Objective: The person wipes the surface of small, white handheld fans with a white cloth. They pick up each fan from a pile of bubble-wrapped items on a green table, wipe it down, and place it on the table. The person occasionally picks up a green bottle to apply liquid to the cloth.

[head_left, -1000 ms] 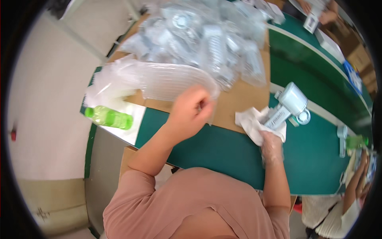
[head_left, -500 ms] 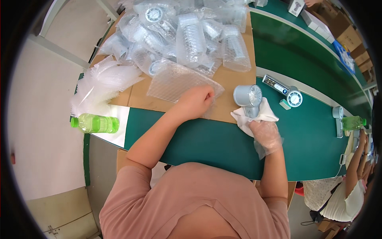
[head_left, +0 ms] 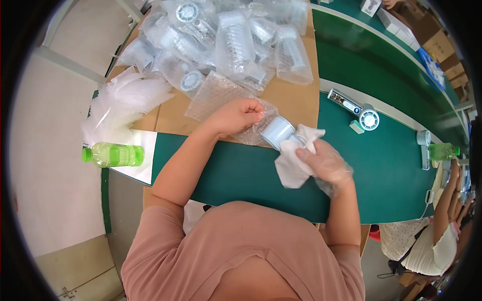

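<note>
My left hand [head_left: 235, 117] pinches the edge of a clear bubble-wrap bag [head_left: 213, 94] lying on the cardboard. My right hand [head_left: 327, 163], in a loose clear plastic glove, grips a pale blue handheld fan [head_left: 277, 132] through a white cloth [head_left: 290, 164]. The fan's round head points left and meets the bag's edge beside my left fingers. I cannot tell whether the head is inside the bag. Cloth and fingers hide the fan's handle.
Bagged fans [head_left: 233, 45] are heaped on the cardboard [head_left: 296, 103]. To their left lie stacked bubble bags [head_left: 128, 98] and a green bottle [head_left: 115, 154]. Another fan [head_left: 354, 108] rests on the green table [head_left: 391, 175] near a small green-and-white block [head_left: 356, 126]. A co-worker's arms [head_left: 447, 200] are at far right.
My right hand has brought the fan and cloth leftward and tilted the fan's head toward the bag. My left hand stays at the bag's edge, its fingers turned toward the fan.
</note>
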A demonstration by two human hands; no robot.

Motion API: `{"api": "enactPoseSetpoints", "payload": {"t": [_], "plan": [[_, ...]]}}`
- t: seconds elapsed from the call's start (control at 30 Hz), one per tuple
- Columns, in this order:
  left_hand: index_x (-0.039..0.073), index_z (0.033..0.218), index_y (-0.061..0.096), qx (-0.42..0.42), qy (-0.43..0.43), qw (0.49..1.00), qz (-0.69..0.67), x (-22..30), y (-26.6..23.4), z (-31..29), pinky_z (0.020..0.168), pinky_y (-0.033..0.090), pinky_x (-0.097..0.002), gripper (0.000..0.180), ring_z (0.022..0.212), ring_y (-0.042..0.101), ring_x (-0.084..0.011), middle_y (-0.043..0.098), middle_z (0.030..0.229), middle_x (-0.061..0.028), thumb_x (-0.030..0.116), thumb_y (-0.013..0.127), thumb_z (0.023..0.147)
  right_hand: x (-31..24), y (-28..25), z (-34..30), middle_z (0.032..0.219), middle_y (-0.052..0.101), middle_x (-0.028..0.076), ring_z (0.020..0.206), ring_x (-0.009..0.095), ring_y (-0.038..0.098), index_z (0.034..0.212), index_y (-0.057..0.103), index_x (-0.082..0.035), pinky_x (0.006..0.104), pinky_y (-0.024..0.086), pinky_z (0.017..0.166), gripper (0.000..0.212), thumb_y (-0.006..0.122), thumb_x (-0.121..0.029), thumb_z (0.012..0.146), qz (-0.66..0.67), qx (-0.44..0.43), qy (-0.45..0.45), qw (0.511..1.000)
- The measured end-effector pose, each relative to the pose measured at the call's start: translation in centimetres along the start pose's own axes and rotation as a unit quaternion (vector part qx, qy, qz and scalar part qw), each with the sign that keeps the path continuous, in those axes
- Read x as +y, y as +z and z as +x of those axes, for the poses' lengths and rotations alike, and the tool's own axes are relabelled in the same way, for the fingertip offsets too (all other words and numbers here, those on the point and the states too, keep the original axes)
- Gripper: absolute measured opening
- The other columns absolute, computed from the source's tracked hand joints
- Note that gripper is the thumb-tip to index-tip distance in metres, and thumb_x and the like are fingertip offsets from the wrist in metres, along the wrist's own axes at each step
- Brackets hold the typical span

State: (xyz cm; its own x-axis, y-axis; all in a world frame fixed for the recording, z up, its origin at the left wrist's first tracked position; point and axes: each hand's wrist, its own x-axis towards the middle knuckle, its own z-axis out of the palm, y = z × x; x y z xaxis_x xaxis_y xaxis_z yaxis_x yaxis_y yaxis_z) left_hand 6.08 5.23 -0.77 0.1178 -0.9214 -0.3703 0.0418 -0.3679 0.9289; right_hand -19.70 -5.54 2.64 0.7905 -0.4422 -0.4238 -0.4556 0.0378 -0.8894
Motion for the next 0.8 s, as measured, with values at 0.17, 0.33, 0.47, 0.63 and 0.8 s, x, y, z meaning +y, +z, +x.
{"api": "enactPoseSetpoints", "payload": {"t": [0.17,0.33,0.47,0.63,0.8], "plan": [[0.006,0.087,0.061,-0.004,0.009,1.0,0.018,0.3,0.3,0.0,0.049,0.031,-0.0204,0.008,0.057,0.04,-0.0026,0.052,0.069,0.0059,0.012,0.06,0.091,0.4,0.7,-0.3,0.098,0.066,0.012,0.089,0.017,0.062,0.111,0.059,0.004,0.0309,0.048,0.08,0.04,0.065,-0.027,0.088,0.08,0.027,0.005,0.996],[0.007,0.087,0.059,0.077,0.13,0.976,0.16,0.5,0.9,-0.7,0.051,0.04,-0.0283,0.005,0.059,0.051,-0.0097,0.053,0.068,0.003,0.012,0.06,0.088,-0.3,1.8,0.3,0.097,0.066,0.016,0.088,0.026,0.063,0.111,0.06,0.003,0.0351,0.047,0.082,0.042,0.062,-0.032,0.089,-0.047,0.009,-0.009,0.999],[0.005,0.081,0.057,0.168,0.293,0.758,0.558,3.5,8.0,-3.3,0.058,0.047,-0.0381,0.003,0.068,0.061,-0.0255,0.059,0.072,-0.0097,0.008,0.057,0.079,-1.5,2.9,0.3,0.101,0.066,0.019,0.091,0.029,0.063,0.113,0.058,0.003,0.0361,0.047,0.083,0.044,0.062,-0.034,0.088,-0.05,-0.001,0.0,0.999],[0.002,0.088,0.057,0.109,0.363,0.765,0.521,4.2,9.6,-4.1,0.059,0.048,-0.0376,0.011,0.069,0.061,-0.0295,0.06,0.08,-0.0125,0.007,0.058,0.079,1.1,2.9,0.3,0.106,0.064,0.016,0.096,0.026,0.062,0.119,0.054,0.003,0.0349,0.047,0.085,0.042,0.059,-0.029,0.092,-0.069,0.133,-0.035,0.988],[0.001,0.099,0.058,0.294,0.345,0.831,0.324,3.4,8.1,-4.2,0.062,0.046,-0.0355,0.017,0.071,0.057,-0.0269,0.058,0.084,-0.0132,0.002,0.059,0.082,0.6,2.4,0.3,0.111,0.062,0.008,0.098,0.015,0.061,0.126,0.05,0.001,0.0297,0.049,0.083,0.043,0.057,-0.028,0.095,0.404,0.08,-0.069,0.909]]}}
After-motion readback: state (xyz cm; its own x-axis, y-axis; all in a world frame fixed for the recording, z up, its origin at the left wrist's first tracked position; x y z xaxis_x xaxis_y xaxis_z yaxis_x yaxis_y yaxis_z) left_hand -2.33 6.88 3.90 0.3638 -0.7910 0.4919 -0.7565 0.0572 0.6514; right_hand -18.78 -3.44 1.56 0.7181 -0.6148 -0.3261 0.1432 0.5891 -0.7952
